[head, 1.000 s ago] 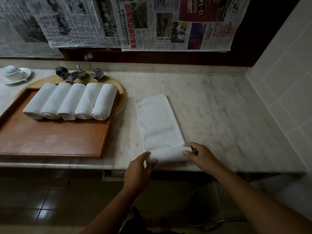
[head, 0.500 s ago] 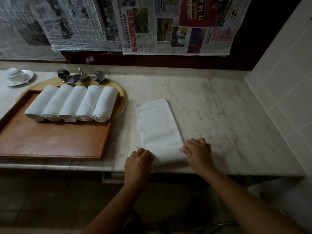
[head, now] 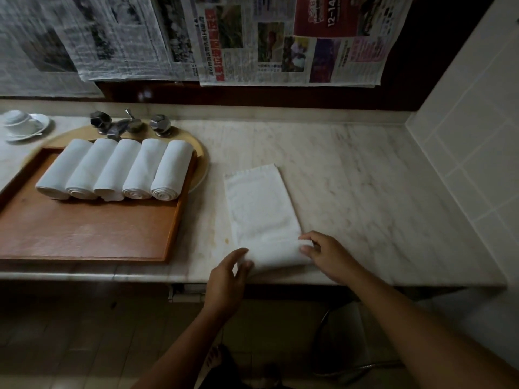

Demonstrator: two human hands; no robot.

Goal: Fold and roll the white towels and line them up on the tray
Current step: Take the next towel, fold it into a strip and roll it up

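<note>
A folded white towel (head: 259, 203) lies lengthwise on the marble counter, its near end turned up into a short roll (head: 273, 254). My left hand (head: 229, 275) pinches the roll's left end and my right hand (head: 325, 252) pinches its right end, fingers curled over the fabric. To the left sits a wooden tray (head: 84, 234) with several rolled white towels (head: 118, 169) lined up side by side along its far part.
A round tan plate (head: 200, 160) sticks out from under the tray's far right corner. Faucet handles (head: 130, 126) stand behind it, a cup and saucer (head: 22, 126) at far left. A tiled wall (head: 466, 136) closes the right side. Newspapers (head: 280, 37) hang behind.
Both hands have rolled the towel's near end a little farther away from me, so the roll is thicker and the flat part shorter. The tray and its rolls have not moved.
</note>
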